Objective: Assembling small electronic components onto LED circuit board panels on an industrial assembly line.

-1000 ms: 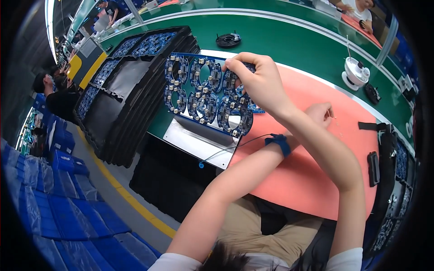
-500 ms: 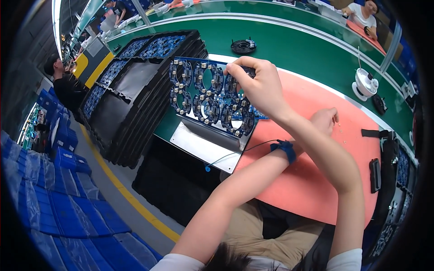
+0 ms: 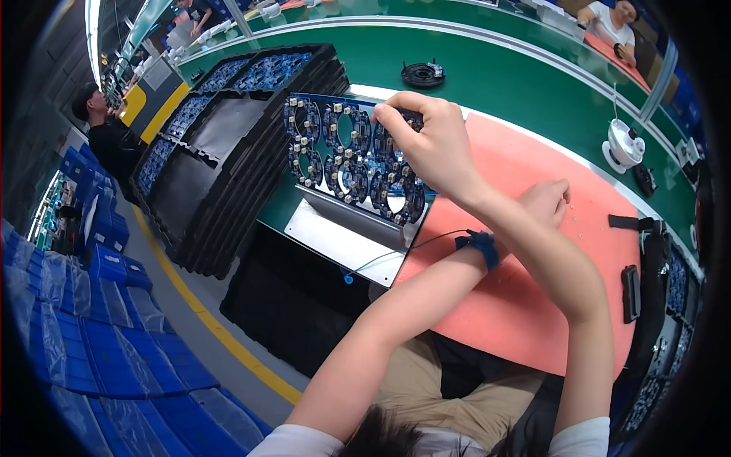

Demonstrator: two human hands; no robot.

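Observation:
A blue circuit board panel (image 3: 343, 164) with several ring-shaped boards leans on a metal stand (image 3: 343, 236) at the edge of the pink mat (image 3: 525, 305). My right hand (image 3: 430, 145) reaches across to it, fingers pinched on the panel's upper right part. My left hand (image 3: 550, 202) is a closed fist resting on the pink mat, partly hidden behind my right forearm. A blue wrist strap (image 3: 480, 247) with a thin cord sits on my left wrist.
Stacks of black trays (image 3: 228, 160), some holding blue boards, stand to the left. On the green conveyor (image 3: 518, 84) lie a black round part (image 3: 422, 74) and a white holder (image 3: 624, 145). Black trays (image 3: 670, 289) sit at right. Other people work in the background. Blue crates (image 3: 99, 320) are on the floor.
My right hand stays pinched on the panel, shifting slightly. The left fist has not moved. The view has shifted a little.

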